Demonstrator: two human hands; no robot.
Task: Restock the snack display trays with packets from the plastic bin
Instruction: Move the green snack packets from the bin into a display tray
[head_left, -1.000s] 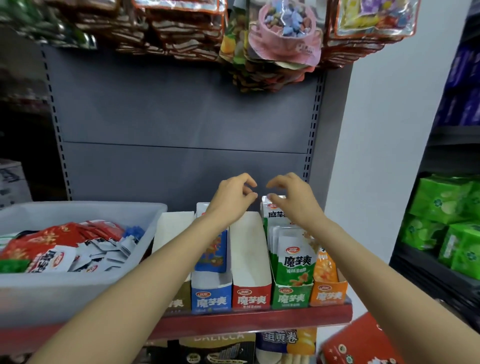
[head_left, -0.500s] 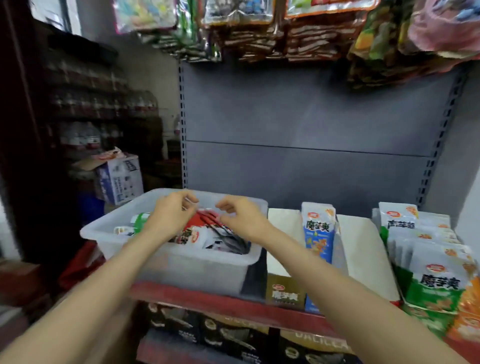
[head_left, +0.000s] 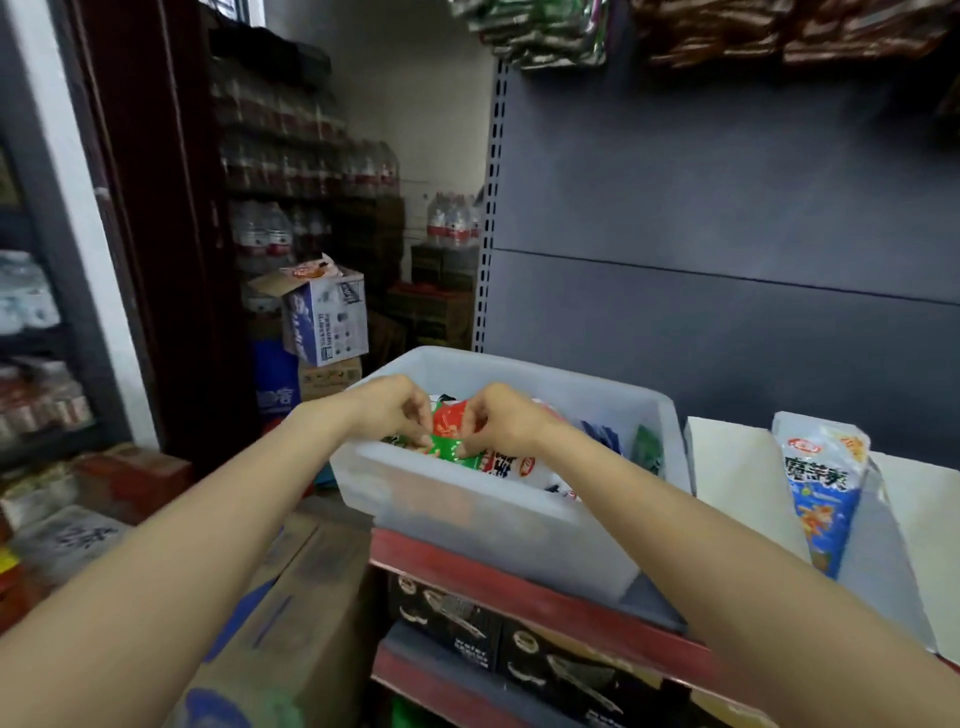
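Observation:
A translucent white plastic bin (head_left: 467, 512) stands on the red-edged shelf (head_left: 524, 592) and holds several snack packets. Both my hands reach into it. My left hand (head_left: 387, 410) and my right hand (head_left: 501, 421) pinch the same red and green packet (head_left: 448, 431) from either side, just above the pile. White and blue packets (head_left: 524, 465) lie beside it in the bin. Right of the bin stand white cardboard display trays (head_left: 737, 483); one holds an upright blue and white packet (head_left: 823, 483).
A grey shelf back panel (head_left: 727, 234) rises behind the bin, with hanging snack bags (head_left: 550, 31) above. Cardboard boxes (head_left: 322, 317) and stacked water bottles (head_left: 311, 171) fill the left. A brown carton (head_left: 306, 613) sits low, left of the shelf.
The view swung left from the trays to the bin. Both hands moved from above the trays into the bin and took hold of a red and green packet.

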